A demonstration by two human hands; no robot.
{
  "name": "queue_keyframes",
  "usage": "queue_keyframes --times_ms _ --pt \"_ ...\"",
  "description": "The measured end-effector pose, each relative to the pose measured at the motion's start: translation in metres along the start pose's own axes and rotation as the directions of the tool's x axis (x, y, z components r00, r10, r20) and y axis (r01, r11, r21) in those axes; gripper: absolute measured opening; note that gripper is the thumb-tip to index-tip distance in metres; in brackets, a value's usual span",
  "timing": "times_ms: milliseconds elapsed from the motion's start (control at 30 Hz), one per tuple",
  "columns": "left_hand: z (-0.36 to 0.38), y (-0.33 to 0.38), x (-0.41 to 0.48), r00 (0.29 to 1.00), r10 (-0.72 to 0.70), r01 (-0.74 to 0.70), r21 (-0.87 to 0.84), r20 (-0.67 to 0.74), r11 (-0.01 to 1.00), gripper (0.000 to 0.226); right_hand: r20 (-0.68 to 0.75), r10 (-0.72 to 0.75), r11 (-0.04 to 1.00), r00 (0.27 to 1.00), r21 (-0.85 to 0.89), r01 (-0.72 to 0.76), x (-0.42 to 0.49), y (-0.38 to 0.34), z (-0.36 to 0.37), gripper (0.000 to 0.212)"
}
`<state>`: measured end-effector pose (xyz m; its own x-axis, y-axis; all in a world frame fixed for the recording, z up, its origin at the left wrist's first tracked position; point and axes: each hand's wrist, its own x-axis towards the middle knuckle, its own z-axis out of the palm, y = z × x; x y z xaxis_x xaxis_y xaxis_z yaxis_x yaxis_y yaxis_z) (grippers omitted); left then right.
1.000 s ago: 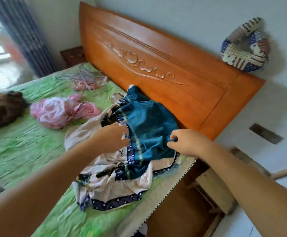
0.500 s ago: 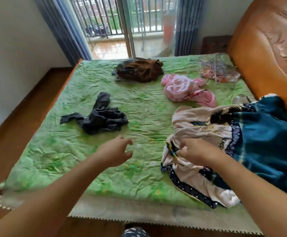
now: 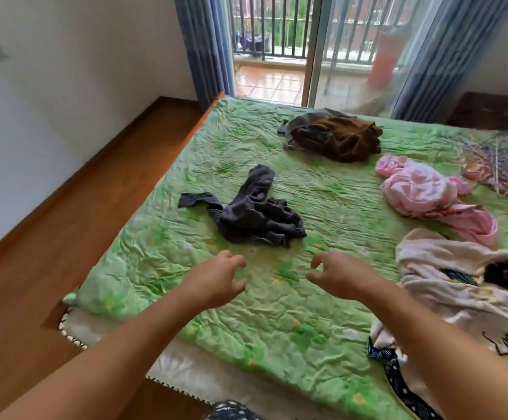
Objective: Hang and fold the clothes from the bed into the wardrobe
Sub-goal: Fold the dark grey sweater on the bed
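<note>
A crumpled dark grey garment (image 3: 255, 215) lies on the green bedspread (image 3: 277, 322), just beyond both hands. My left hand (image 3: 215, 278) and my right hand (image 3: 339, 277) hover over the spread with loosely curled fingers, holding nothing, a short way in front of the grey garment. A brown garment (image 3: 336, 136) lies farther back. A pink garment (image 3: 428, 195) sits at the right. A white garment with dark blue patterned trim (image 3: 458, 301) is heaped at the right edge, beside my right forearm.
A tangle of hangers (image 3: 498, 166) lies at the far right of the bed. Wooden floor (image 3: 65, 222) runs along the bed's left side. Blue curtains (image 3: 204, 47) frame a glass balcony door (image 3: 301, 50) behind the bed. A dark bedside table (image 3: 492, 112) stands at back right.
My view has swung left from the headboard to the bed's middle. My right hand let go of the white patterned garment, and both hands moved toward the dark grey garment.
</note>
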<state>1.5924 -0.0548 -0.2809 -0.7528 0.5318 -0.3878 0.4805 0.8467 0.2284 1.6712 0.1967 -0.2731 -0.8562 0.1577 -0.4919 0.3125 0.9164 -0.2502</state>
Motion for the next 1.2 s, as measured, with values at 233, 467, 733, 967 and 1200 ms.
queue_keyframes --times_ms 233,467,733,967,1200 --pt "-0.01 -0.1 -0.028 0.974 -0.219 0.216 -0.074 -0.05 0.974 0.046 -0.009 -0.226 0.968 0.974 -0.11 0.224 0.056 -0.099 0.009 0.038" --pt "-0.017 -0.193 -0.102 0.867 -0.495 0.484 -0.14 -0.052 0.864 0.045 0.026 -0.505 0.843 0.863 -0.2 0.5 0.09 -0.224 0.014 0.04" --pt "-0.036 -0.31 -0.13 0.786 -0.612 0.585 -0.22 -0.082 0.781 0.041 0.062 -0.58 0.772 0.812 -0.274 0.573 0.124 -0.352 0.023 0.04" --pt "-0.06 -0.471 -0.11 0.825 -0.561 0.533 -0.234 -0.067 0.813 0.04 0.047 -0.527 0.819 0.849 -0.238 0.522 0.179 -0.499 0.052 0.039" --pt "-0.103 -0.601 -0.124 0.856 -0.516 0.499 -0.194 -0.043 0.844 0.04 0.085 -0.462 0.86 0.883 -0.199 0.469 0.208 -0.642 0.061 0.037"
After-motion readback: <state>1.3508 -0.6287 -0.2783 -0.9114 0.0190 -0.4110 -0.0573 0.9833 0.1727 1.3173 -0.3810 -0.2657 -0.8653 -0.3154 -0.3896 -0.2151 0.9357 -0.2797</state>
